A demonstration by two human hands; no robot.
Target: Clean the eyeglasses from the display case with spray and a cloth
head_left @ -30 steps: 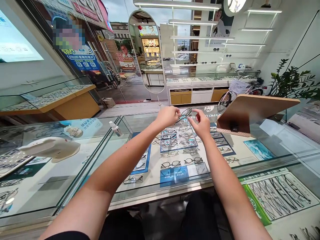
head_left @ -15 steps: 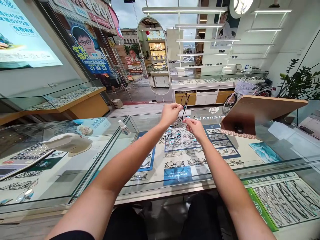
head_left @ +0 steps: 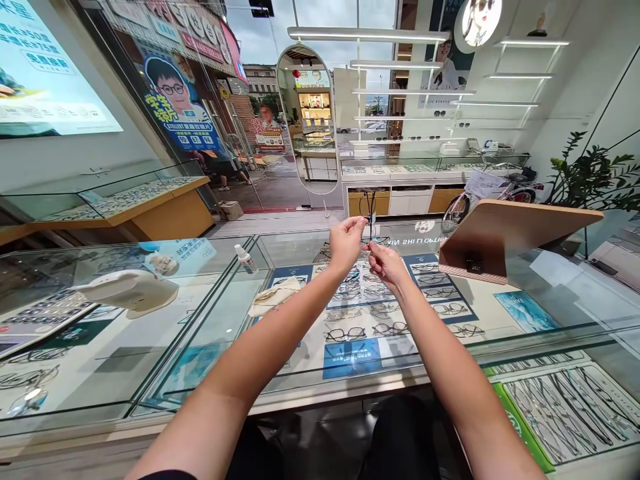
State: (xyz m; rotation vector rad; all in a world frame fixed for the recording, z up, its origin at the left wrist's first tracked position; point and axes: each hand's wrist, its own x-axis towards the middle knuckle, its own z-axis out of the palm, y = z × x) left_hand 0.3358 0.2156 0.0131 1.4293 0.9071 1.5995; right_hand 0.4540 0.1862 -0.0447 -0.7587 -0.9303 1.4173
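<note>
With arms stretched over the glass display counter [head_left: 300,373], I hold a pair of dark-framed eyeglasses [head_left: 371,208] upright. My left hand [head_left: 347,243] pinches the frame from the left side. Lower down, my right hand [head_left: 386,262] grips its bottom end between thumb and fingers. The fingers hide part of the glasses. Rows of other eyeglasses [head_left: 346,333] lie in the case below my hands. A beige cloth [head_left: 275,295] rests on the glass beside my left forearm, and a small white spray bottle [head_left: 245,258] stands behind it.
A white curved device [head_left: 133,291] sits at left. On the right are a wooden-backed stand [head_left: 510,233], papers [head_left: 575,280] and a green-edged tray of eyeglasses [head_left: 530,427]. An oval mirror [head_left: 307,120] and wall shelves stand farther back, with a bicycle [head_left: 493,193] at right.
Both hands have moved slightly down in view and the glasses now stand more upright. The beige cloth has come into view past my left forearm. The camera view has tilted up a little.
</note>
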